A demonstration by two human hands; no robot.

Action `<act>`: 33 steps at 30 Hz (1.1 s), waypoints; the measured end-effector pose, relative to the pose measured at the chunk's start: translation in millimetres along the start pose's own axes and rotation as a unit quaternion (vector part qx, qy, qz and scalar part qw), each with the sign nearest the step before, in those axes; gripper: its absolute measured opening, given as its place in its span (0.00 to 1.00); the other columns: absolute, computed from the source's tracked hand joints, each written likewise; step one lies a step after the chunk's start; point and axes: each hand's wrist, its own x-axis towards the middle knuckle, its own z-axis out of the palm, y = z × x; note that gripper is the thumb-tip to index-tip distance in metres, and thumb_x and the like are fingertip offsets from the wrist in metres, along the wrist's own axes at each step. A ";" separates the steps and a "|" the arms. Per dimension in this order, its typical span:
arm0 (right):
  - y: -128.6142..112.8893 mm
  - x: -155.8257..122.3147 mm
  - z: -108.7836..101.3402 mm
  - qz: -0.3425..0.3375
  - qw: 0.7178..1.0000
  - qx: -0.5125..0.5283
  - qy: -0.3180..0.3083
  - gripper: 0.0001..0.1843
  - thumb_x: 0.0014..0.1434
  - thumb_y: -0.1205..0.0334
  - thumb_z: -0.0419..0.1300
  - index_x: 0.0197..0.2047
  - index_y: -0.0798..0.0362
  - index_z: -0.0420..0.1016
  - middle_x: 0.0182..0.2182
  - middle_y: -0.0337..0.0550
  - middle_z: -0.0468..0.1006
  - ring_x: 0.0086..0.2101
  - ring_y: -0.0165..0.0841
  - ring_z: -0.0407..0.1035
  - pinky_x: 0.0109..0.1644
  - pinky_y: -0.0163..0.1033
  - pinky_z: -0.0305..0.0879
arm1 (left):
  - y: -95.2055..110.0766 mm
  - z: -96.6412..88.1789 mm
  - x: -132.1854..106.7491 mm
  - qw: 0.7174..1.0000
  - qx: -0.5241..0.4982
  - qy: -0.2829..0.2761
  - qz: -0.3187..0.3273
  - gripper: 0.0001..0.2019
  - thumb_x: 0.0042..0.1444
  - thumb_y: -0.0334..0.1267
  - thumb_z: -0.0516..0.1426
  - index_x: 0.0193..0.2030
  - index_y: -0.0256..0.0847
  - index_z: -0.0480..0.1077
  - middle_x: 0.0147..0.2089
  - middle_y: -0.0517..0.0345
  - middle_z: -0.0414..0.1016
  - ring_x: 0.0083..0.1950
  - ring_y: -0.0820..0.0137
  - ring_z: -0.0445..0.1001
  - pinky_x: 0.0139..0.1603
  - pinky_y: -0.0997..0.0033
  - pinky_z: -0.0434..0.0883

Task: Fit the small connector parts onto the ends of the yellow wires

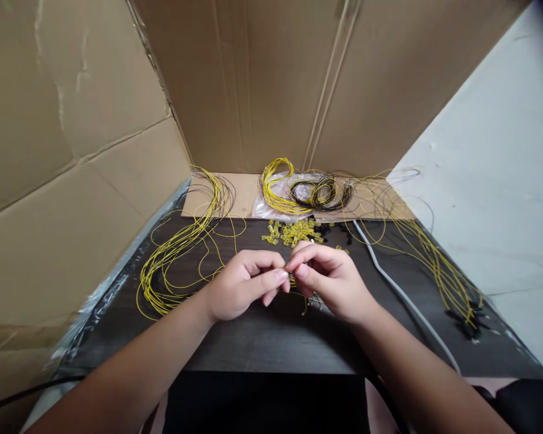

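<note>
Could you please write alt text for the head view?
A person's left hand and right hand pinch close together above a dark table; anything held is too small to identify. Beyond lie small yellow pieces; yellow wires spread on both sides.

The left hand (242, 284) and right hand (337, 278) meet over a dark table (262, 352); small yellow pieces (298, 231) lie just beyond.

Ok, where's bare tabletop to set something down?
Bare: dark table between the forearms, along the front edge; also a narrow gap between grey cable and right yellow wires. Crowded: beyond the hands, yellow pieces and coils; left, a wire bundle.
</note>
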 end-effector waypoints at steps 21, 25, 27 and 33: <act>-3.4 -3.0 4.8 -0.214 0.913 -0.341 0.073 0.04 0.62 0.70 0.61 0.40 0.53 0.74 0.32 0.43 0.75 0.33 0.31 0.69 0.39 0.39 0.67 | 0.7 4.7 0.0 1.000 0.006 0.010 -0.014 0.15 0.65 0.44 0.54 0.32 0.35 0.71 0.19 0.64 0.65 0.20 0.80 0.59 0.24 0.79 0.57; -2.3 -3.1 4.2 -0.218 0.906 -0.358 0.066 0.04 0.62 0.71 0.60 0.39 0.53 0.72 0.32 0.42 0.73 0.33 0.30 0.68 0.37 0.39 0.66 | 1.5 5.8 0.3 1.000 0.024 0.007 -0.004 0.15 0.66 0.43 0.54 0.32 0.34 0.72 0.20 0.64 0.66 0.22 0.80 0.61 0.25 0.79 0.57; -1.7 -3.0 4.0 -0.218 0.904 -0.364 0.060 0.04 0.62 0.71 0.59 0.39 0.53 0.71 0.31 0.42 0.73 0.33 0.30 0.67 0.37 0.39 0.66 | 1.5 6.2 0.5 1.000 0.028 0.010 -0.005 0.15 0.65 0.42 0.54 0.32 0.34 0.72 0.20 0.64 0.66 0.22 0.80 0.62 0.25 0.79 0.57; -3.7 -3.5 4.5 -0.216 0.913 -0.341 0.054 0.04 0.62 0.71 0.59 0.38 0.53 0.71 0.32 0.42 0.73 0.33 0.31 0.68 0.37 0.39 0.66 | 1.4 5.6 0.5 1.000 -0.010 -0.005 -0.027 0.15 0.65 0.44 0.55 0.32 0.34 0.71 0.19 0.63 0.66 0.20 0.80 0.60 0.23 0.79 0.56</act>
